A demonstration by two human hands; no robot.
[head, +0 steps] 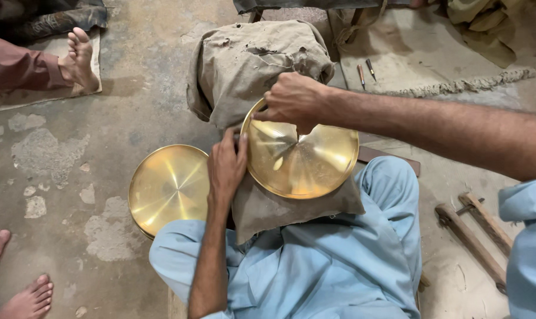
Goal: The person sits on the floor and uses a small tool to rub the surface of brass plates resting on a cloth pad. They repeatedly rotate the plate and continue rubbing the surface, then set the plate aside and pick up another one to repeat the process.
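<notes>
Left hand flat, fingers extended forward; right hand curled in a closed grip, forearm outstretched.

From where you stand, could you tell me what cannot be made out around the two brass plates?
Head view only:
- The right hand covers the upper rim of the brass plate; whether its fingers hold a tool is hidden.
- The second brass plate is partly hidden by the left hand and knee.
- What the cloth-covered mound contains is hidden.
- The two thin tools are too small to identify.
</notes>
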